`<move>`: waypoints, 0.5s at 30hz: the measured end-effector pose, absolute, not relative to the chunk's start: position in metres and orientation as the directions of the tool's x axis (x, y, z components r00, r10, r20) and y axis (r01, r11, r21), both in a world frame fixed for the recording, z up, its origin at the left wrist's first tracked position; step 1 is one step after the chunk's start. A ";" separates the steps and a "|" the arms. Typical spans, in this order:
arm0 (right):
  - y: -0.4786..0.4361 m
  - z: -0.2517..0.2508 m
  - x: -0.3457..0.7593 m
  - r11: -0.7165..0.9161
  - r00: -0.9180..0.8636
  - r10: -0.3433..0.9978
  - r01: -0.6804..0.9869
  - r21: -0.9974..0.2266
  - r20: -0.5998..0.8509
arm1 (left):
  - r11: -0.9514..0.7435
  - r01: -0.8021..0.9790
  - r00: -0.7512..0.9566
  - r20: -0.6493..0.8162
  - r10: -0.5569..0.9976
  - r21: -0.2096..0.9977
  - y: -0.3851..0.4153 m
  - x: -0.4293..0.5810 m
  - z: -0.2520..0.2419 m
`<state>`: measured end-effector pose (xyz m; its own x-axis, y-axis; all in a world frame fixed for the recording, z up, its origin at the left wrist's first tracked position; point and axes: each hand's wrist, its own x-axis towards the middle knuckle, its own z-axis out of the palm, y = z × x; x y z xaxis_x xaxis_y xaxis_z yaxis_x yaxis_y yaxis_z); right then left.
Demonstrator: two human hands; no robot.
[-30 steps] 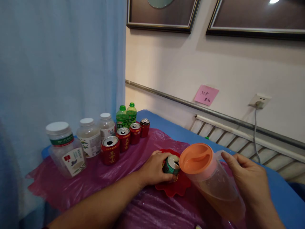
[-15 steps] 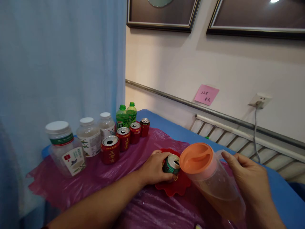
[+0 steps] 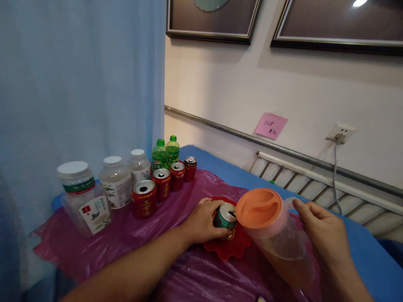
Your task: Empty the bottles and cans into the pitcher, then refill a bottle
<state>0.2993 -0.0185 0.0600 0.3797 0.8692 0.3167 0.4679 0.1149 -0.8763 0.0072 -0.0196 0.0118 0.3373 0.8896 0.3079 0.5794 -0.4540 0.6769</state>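
My left hand [image 3: 206, 221] is wrapped round a small green drink can [image 3: 226, 216] with an opened top. The can stands over a red scalloped mat [image 3: 228, 250]. By its handle, my right hand [image 3: 324, 228] holds a clear plastic pitcher [image 3: 283, 251] with an orange lid [image 3: 260, 207]. The pitcher is tilted left, its lid edge close against the can's rim, and brownish liquid shows inside. Whether liquid is flowing, I cannot tell.
Several red cans [image 3: 144, 200] line the left side, beside white-capped clear jars [image 3: 85, 205] and two green bottles [image 3: 160, 155]. A purple plastic sheet [image 3: 126, 243] covers part of the blue table [image 3: 214, 161]. Behind are a pipe rail [image 3: 220, 129], a radiator [image 3: 292, 180] and a plugged cord [image 3: 336, 180].
The view has shifted slightly. My right hand and the pitcher's lower end have moved a little left; the pitcher's lid stays beside the can, which my left hand still holds.
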 end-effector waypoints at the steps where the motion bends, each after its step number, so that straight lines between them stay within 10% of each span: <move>1: -0.015 0.055 0.302 0.127 0.377 0.874 0.432 -0.893 0.307 | -0.454 0.577 0.334 0.311 0.890 0.679 -0.019 0.007 0.011; 15: 0.028 0.012 0.327 0.327 0.487 0.857 -0.268 -0.906 0.165 | -0.475 0.592 0.362 0.312 0.878 0.651 -0.017 0.005 0.016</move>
